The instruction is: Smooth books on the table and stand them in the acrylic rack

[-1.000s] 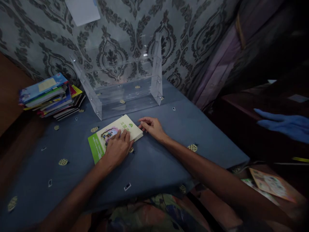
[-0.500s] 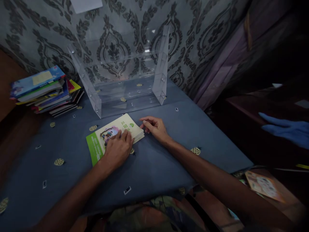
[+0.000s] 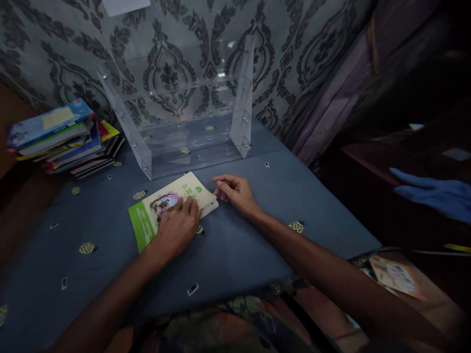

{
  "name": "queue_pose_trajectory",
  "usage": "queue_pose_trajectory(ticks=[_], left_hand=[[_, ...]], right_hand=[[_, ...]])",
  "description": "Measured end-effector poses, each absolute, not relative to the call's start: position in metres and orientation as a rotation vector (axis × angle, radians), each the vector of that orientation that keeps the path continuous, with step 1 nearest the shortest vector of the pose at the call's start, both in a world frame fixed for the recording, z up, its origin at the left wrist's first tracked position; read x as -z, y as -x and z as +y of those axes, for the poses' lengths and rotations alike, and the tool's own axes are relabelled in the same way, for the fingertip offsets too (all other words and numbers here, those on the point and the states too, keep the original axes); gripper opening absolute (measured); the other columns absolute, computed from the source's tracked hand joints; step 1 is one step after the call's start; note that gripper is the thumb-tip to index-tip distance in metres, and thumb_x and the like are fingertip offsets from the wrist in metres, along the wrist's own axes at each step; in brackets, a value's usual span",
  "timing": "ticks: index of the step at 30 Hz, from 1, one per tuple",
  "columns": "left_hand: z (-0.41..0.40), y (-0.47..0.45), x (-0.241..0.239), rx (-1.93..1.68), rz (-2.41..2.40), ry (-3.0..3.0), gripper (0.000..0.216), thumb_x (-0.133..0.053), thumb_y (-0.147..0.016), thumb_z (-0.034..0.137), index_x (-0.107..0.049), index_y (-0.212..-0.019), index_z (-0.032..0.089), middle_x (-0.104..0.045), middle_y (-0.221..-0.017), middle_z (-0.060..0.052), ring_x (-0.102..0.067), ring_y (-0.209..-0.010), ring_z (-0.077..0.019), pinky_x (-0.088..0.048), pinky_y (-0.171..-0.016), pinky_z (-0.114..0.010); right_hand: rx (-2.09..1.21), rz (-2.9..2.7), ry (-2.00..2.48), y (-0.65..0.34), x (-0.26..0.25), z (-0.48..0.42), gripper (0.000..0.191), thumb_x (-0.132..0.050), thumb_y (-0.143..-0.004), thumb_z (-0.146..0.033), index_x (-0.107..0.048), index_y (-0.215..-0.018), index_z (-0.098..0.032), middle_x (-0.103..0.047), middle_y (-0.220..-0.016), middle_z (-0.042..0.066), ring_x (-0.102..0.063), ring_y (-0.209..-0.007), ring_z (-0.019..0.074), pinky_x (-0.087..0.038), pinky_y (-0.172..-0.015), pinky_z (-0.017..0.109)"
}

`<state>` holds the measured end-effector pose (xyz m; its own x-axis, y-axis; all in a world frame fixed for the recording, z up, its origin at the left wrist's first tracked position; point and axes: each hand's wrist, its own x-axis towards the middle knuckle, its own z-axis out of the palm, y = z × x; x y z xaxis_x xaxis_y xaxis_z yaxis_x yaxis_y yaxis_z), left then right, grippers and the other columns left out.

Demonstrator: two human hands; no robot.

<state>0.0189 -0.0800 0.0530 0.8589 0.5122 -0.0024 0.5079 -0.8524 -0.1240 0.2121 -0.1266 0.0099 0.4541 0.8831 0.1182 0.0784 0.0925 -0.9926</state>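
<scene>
Just in front of the clear rack [image 3: 241, 105], nearer the person, a paperback book [image 3: 167, 197] lies at a slant on the blue tablecloth [image 3: 239, 264]. Its cover is pale cream with a picture of figures and green printing, and a green band runs along the end away from the right hand [image 3: 236, 192]. The book is under the left hand [image 3: 179, 221] and to the left of the right one, whose fingertips are at its right-hand corner; the page edges show there, slightly parted.

The left hand is laid palm down over the lower part of the cover, its fingers extended towards the rack and pressing on the book rather than gripping it. Its forearm slants in from the lower left. The right hand is turned on its side, fingers curled and thumb close to the index finger; whether they pinch a page or only hover beside the corner, I cannot tell. Its forearm reaches in from the lower right. The two hands are apart, with the book's corner between them.

To the left of the rack is an uneven stack of books [image 3: 55, 132], topped by a blue one. Behind the rack is the patterned wall [image 3: 169, 73].
</scene>
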Motion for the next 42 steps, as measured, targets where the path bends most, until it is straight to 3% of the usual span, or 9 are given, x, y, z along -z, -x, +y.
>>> queue_pose_trajectory(ticks=[9,16,22,26,31,36,42], left_hand=[[-0.08,-0.018,-0.058,-0.12,-0.791,2.938,0.037,-0.033,-0.107,0.022,-0.06,-0.13,0.011,-0.062,-0.136,-0.02,-0.06,-0.127,-0.0344,-0.06,-0.086,-0.047],[-0.085,-0.017,-0.05,-0.132,-0.785,2.902,0.041,-0.041,-0.106,0.031,-0.055,-0.137,0.008,-0.055,-0.147,-0.019,-0.052,-0.136,-0.0354,-0.056,-0.097,-0.047],[-0.043,0.012,-0.064,-0.048,-0.808,3.043,0.036,-0.046,-0.104,0.041,-0.066,-0.124,0.019,-0.065,-0.135,-0.01,-0.061,-0.124,-0.0265,-0.05,-0.103,-0.039],[-0.007,0.05,-0.07,-0.094,-1.126,2.927,0.042,-0.046,-0.103,0.041,-0.057,-0.138,0.022,-0.06,-0.14,-0.011,-0.059,-0.126,-0.0298,-0.052,-0.095,-0.038],[-0.016,0.074,-0.071,-0.27,-1.287,2.935,0.047,-0.047,-0.101,0.05,-0.054,-0.141,0.027,-0.067,-0.123,-0.01,-0.068,-0.108,-0.03,-0.053,-0.08,-0.034],[-0.047,0.077,-0.068,-0.414,-1.48,2.935,0.057,-0.046,-0.102,0.05,-0.037,-0.154,0.026,-0.076,-0.104,-0.009,-0.073,-0.095,-0.031,-0.052,-0.079,-0.037],[-0.05,0.081,-0.059,-0.317,-1.507,2.815,0.054,-0.041,-0.105,0.048,-0.038,-0.152,0.024,-0.076,-0.108,-0.013,-0.075,-0.092,-0.0325,-0.054,-0.078,-0.04]], right_hand=[[-0.708,-0.957,1.379,-0.209,-0.011,-0.129,0.035,-0.063,-0.08,-0.05,-0.075,-0.093,-0.019,-0.063,-0.059,-0.001,-0.048,-0.046,0.0095,-0.042,-0.047,0.024],[-0.669,-0.99,1.388,-0.205,-0.014,-0.132,0.035,-0.063,-0.083,-0.048,-0.075,-0.096,-0.018,-0.064,-0.059,-0.001,-0.05,-0.047,0.0105,-0.042,-0.048,0.024],[-0.552,-1.308,1.504,-0.198,-0.01,-0.138,0.034,-0.054,-0.089,-0.038,-0.077,-0.102,-0.018,-0.062,-0.058,-0.001,-0.05,-0.05,0.0126,-0.04,-0.051,0.026],[-0.416,-1.602,1.589,-0.193,-0.011,-0.145,0.035,-0.049,-0.091,-0.032,-0.077,-0.107,-0.018,-0.065,-0.06,0.0,-0.05,-0.048,0.0124,-0.037,-0.052,0.026],[-0.329,-1.763,1.712,-0.193,-0.014,-0.142,0.032,-0.049,-0.093,-0.028,-0.078,-0.103,-0.017,-0.075,-0.072,0.005,-0.059,-0.054,0.0148,-0.04,-0.056,0.026],[-0.342,-1.813,1.726,-0.188,-0.02,-0.129,0.03,-0.052,-0.091,-0.024,-0.076,-0.106,-0.016,-0.078,-0.088,0.009,-0.066,-0.067,0.018,-0.045,-0.063,0.028],[-0.452,-1.82,1.62,-0.173,-0.021,-0.111,0.029,-0.055,-0.091,-0.025,-0.073,-0.112,-0.016,-0.075,-0.089,0.008,-0.064,-0.069,0.0174,-0.049,-0.066,0.029]])
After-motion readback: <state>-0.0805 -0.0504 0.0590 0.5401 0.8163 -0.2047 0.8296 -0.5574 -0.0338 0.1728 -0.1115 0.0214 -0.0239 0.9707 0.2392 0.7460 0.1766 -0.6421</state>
